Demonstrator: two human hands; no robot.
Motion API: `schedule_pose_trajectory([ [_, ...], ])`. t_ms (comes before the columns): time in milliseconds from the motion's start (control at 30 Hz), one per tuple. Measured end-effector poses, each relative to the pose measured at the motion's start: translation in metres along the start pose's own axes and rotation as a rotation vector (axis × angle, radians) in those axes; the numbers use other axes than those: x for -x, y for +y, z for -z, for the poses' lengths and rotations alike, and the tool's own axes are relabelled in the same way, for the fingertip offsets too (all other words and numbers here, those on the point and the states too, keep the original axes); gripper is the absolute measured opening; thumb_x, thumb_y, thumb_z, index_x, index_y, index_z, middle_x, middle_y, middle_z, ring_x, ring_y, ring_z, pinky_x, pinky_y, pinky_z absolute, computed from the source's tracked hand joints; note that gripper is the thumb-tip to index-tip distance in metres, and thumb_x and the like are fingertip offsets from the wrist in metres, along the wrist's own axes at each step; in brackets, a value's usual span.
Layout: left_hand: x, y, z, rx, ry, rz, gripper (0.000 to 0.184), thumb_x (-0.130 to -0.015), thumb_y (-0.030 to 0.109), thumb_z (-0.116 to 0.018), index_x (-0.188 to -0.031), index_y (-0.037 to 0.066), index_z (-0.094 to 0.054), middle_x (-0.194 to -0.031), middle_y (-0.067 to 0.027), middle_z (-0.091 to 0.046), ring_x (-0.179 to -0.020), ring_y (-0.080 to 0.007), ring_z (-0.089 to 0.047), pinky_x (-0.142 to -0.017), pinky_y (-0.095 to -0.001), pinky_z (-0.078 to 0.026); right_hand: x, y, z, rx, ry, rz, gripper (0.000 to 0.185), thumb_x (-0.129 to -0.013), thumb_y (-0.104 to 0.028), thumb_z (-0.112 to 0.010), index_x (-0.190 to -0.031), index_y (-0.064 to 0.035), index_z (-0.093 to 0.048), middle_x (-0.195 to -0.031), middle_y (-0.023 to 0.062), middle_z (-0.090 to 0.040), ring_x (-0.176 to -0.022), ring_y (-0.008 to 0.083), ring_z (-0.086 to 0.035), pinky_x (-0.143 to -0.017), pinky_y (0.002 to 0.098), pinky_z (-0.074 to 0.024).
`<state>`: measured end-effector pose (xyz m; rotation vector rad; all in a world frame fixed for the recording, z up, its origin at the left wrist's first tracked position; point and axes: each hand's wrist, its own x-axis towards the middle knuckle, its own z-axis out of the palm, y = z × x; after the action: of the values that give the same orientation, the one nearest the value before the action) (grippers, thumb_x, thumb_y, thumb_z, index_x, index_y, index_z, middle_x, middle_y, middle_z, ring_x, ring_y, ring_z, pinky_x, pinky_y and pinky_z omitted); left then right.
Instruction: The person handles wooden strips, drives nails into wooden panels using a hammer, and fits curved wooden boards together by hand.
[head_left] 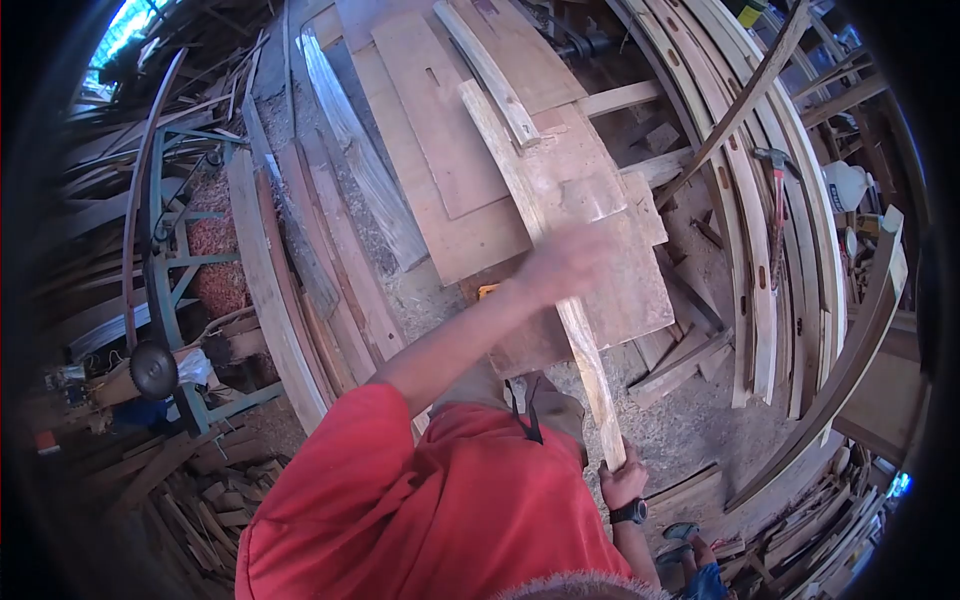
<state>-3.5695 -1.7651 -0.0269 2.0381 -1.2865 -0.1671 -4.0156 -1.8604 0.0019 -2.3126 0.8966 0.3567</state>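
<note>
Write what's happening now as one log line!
right hand: gripping near end of long, narrow, pale wooden strip | left hand: blurred, at strip's middle, grip unclear | strip: extends over flat, brown wooden board

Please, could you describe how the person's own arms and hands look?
The left arm has a short red sleeve; the left hand is ungloved, though blurred. The right hand is also ungloved, with a dark wristwatch at its wrist.

The only view, the head one, looks from above the wearer's shirt (490, 490), steeply down and forward over the table (460, 155). The shirt is nearest, filling the bottom middle; the table lies farther out. The wide, rounded lens bends the surroundings, with dark rims at both sides.
</note>
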Motion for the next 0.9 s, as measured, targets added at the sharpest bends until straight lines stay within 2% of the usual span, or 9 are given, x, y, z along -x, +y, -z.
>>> schedule_pose_trajectory([
  [33, -0.003, -0.010, 0.016, -0.090, 0.264, 0.031, 0.048, -0.084, 0.028, -0.077, -0.127, 0.010, -0.065, -0.140, -0.0183, -0.059, -0.134, -0.0380, -0.052, -0.111, -0.0524, -0.041, 0.001, -0.005, 0.004, -0.012, -0.035, -0.042, 0.071, -0.068, -0.010, -0.076, -0.138, -0.0044, -0.061, -0.102, 0.0256, -0.073, -0.084, 0.0437, -0.072, -0.077, 0.0515, -0.0590],
  [100, -0.012, -0.015, 0.038, -0.221, 0.530, 0.364, 0.081, -0.083, 0.025, -0.080, -0.150, 0.003, -0.041, -0.154, -0.0304, -0.038, -0.142, -0.0440, -0.040, -0.117, -0.0524, -0.036, 0.000, -0.010, 0.007, -0.025, -0.074, -0.086, 0.072, -0.068, -0.009, -0.076, -0.138, -0.0046, -0.061, -0.101, 0.0256, -0.073, -0.084, 0.0435, -0.072, -0.077, 0.0515, -0.0587],
  [133, -0.014, -0.031, 0.033, -0.220, 0.526, 0.366, 0.081, -0.083, 0.025, -0.080, -0.150, 0.003, -0.041, -0.154, -0.0304, -0.038, -0.142, -0.0440, -0.040, -0.117, -0.0524, -0.036, -0.001, -0.010, 0.008, -0.032, -0.080, -0.109, 0.071, -0.068, -0.010, -0.076, -0.138, -0.0047, -0.061, -0.099, 0.0254, -0.073, -0.084, 0.0434, -0.072, -0.077, 0.0516, -0.0585],
  [200, -0.014, -0.072, 0.011, -0.031, 0.633, 0.609, 0.106, -0.084, 0.024, -0.081, -0.158, -0.006, -0.012, -0.159, -0.0362, -0.022, -0.148, -0.0453, -0.030, -0.121, -0.0497, -0.030, -0.002, -0.011, 0.010, -0.045, -0.079, -0.137, 0.071, -0.068, -0.010, -0.076, -0.137, -0.0048, -0.062, -0.096, 0.0252, -0.073, -0.083, 0.0434, -0.072, -0.076, 0.0517, -0.0583],
  [233, -0.015, -0.078, 0.009, 0.188, 0.638, 0.629, 0.105, -0.087, 0.019, -0.078, -0.156, -0.012, -0.005, -0.157, -0.0348, -0.028, -0.147, -0.0421, -0.034, -0.122, -0.0456, -0.030, -0.003, -0.012, 0.014, -0.045, -0.081, -0.126, 0.070, -0.068, -0.010, -0.077, -0.137, -0.0049, -0.062, -0.096, 0.0252, -0.073, -0.083, 0.0434, -0.072, -0.076, 0.0516, -0.0583],
  [267, -0.016, -0.082, 0.005, 0.188, 0.632, 0.625, 0.105, -0.087, 0.019, -0.078, -0.156, -0.012, -0.005, -0.157, -0.0348, -0.028, -0.147, -0.0421, -0.034, -0.122, -0.0456, -0.030, -0.005, -0.012, 0.015, -0.047, -0.083, -0.115, 0.070, -0.068, -0.011, -0.077, -0.137, -0.0049, -0.062, -0.096, 0.0251, -0.073, -0.083, 0.0434, -0.072, -0.076, 0.0516, -0.0583],
  [333, -0.021, -0.084, -0.004, 0.388, 0.656, 0.771, 0.102, -0.085, 0.020, -0.073, -0.156, -0.015, -0.007, -0.158, -0.0403, -0.023, -0.151, -0.0472, -0.024, -0.126, -0.0453, -0.021, -0.006, -0.007, 0.013, -0.039, -0.068, -0.100, 0.069, -0.069, -0.011, -0.076, -0.136, -0.0051, -0.062, -0.099, 0.0247, -0.073, -0.085, 0.0433, -0.072, -0.076, 0.0514, -0.0584],
  [533, -0.034, -0.077, -0.004, 0.439, 0.679, 0.764, 0.098, -0.085, 0.016, -0.066, -0.156, -0.016, -0.006, -0.157, -0.0403, -0.025, -0.149, -0.0463, -0.029, -0.125, -0.0441, -0.025, -0.004, -0.007, 0.014, -0.019, -0.107, -0.153, 0.069, -0.069, -0.010, -0.076, -0.136, -0.0059, -0.062, -0.104, 0.0231, -0.073, -0.089, 0.0429, -0.072, -0.078, 0.0505, -0.0588],
  [900, -0.046, -0.084, -0.009, 0.393, 0.652, 0.793, 0.095, -0.088, 0.016, -0.064, -0.156, -0.015, -0.005, -0.157, -0.0403, -0.024, -0.149, -0.0467, -0.029, -0.125, -0.0448, -0.025, -0.028, -0.014, 0.025, -0.021, -0.162, -0.163, 0.075, -0.071, -0.010, -0.078, -0.143, -0.0064, -0.057, -0.105, 0.0247, -0.073, -0.089, 0.0429, -0.072, -0.080, 0.0502, -0.0589],
])
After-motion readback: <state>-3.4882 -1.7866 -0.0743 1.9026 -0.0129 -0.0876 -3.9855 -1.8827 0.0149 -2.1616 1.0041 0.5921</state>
